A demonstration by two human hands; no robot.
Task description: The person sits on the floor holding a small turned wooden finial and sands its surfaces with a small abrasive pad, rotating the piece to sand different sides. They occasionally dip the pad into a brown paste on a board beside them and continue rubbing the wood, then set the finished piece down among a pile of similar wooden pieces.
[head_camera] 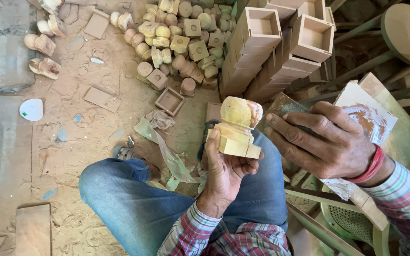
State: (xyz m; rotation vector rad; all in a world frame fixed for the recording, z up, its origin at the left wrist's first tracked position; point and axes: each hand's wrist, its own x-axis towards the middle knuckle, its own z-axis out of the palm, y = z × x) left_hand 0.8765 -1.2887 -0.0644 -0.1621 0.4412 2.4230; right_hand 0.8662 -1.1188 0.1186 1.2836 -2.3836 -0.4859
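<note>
Dusty workshop floor (pixel 72 142) all around, scraps and offcuts scattered across it, and at the top a big pile of turned legs (pixel 176 42) beside a leaning stack of open boxes (pixel 271 47). Down below, the person sits with jeans (pixel 134 199) bent at the knee, checked sleeves framing the work. On the right, a board (pixel 371 118) smeared with reddish-brown filler lies under the wrist. Now the hands: the right hand (pixel 328 142) is closed flat over a dark abrasive sheet (pixel 283 108), fingers spread along it, pressing its edge toward the piece. The left hand (pixel 226 166) grips a single leg (pixel 238 128) by its square block, thumb up one face, with the rounded knob pointing away and sitting just above the knee. Sheet and knob look to be touching or just beside each other; the exact contact is hidden. To do this rubbing well, I'd judge the grip on the square end should be firm so the piece cannot twist, while the sheet curls to follow the round shape rather than flattening a spot. Light, even strokes, turning the leg a little between passes, would likely keep the knob true. Watch the crisp corners of the block: a stray pass could round them off.
</note>
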